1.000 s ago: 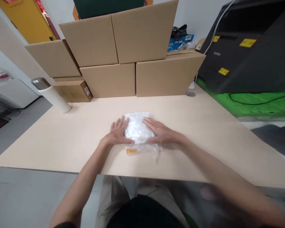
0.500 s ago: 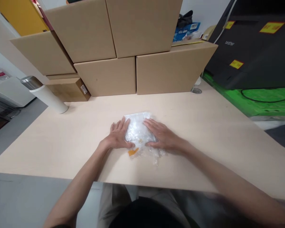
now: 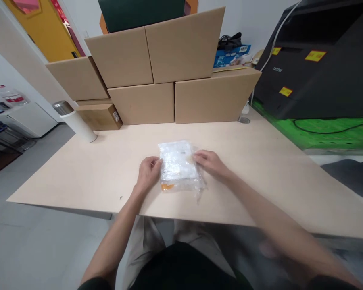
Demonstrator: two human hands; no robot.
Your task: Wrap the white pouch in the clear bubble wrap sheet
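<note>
A white flat package in clear bubble wrap (image 3: 179, 163) lies on the light wooden table (image 3: 109, 169), with an orange patch at its near left corner. My left hand (image 3: 149, 171) is closed at the package's left edge, thumb and fingers pinching the wrap there. At the right edge my right hand (image 3: 211, 163) is likewise closed, its fingertips gripping the loose clear plastic. Crumpled wrap sticks out along the near side and at the near right corner. What lies inside the wrap cannot be made out clearly.
Cardboard boxes (image 3: 142, 105) are stacked along the table's back. A white bottle with a metal cap (image 3: 78, 125) stands at the back left. To the right, a large dark printer (image 3: 314, 76) sits on a green crate (image 3: 329, 133). The table's front edge is near my lap.
My hands have gone from lying spread over the package to pinching its left and right edges. More of its top shows now. The camera view has shifted too.
</note>
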